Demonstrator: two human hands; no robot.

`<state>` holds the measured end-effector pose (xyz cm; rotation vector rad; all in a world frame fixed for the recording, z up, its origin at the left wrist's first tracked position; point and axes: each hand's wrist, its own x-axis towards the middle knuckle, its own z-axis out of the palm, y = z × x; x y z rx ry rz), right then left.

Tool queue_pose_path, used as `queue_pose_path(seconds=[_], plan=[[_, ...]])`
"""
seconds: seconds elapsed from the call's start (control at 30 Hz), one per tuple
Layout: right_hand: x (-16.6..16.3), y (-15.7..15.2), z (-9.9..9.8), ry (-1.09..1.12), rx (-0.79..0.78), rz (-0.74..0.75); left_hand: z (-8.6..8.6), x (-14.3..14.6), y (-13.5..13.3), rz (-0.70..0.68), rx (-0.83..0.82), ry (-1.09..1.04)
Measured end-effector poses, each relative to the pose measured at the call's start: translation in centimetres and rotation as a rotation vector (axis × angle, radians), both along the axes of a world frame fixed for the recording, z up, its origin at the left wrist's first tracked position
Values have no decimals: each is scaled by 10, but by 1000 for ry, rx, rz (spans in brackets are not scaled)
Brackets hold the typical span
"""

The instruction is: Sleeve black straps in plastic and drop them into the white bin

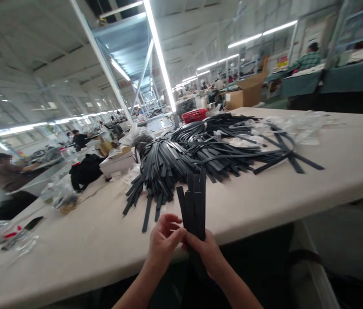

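Bundle of black strips (194, 201) clasped upright in the right hand (207, 254), whose fingers wrap round its lower end. The long axis runs straight up from the grip, with the tips fanned and uneven. The left hand (163, 241) lies just beside it, fingertips pinching the near edge, so both hands touch the bundle. Strips are flat, narrow, matt and dark. Beyond the grip, on the pale table (297, 193), a large pile (184, 156) of like strips spreads away and rightward. A red basket (194, 115) stands farther off.
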<state>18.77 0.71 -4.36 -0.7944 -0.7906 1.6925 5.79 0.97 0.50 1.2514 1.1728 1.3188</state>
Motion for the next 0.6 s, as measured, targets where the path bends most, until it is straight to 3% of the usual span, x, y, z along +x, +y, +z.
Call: queue_pose_path(seconds=[0.23,0.47,0.6], plan=[[-39,-3,5,-270,189,254,-4,-56,-1,44,-80,-164],[-71,5,8,-332,193,419,-5,-101,-16,138,-194,-29],[-85,11,2,-426,208,441,-6,-118,-23,230,-229,15]])
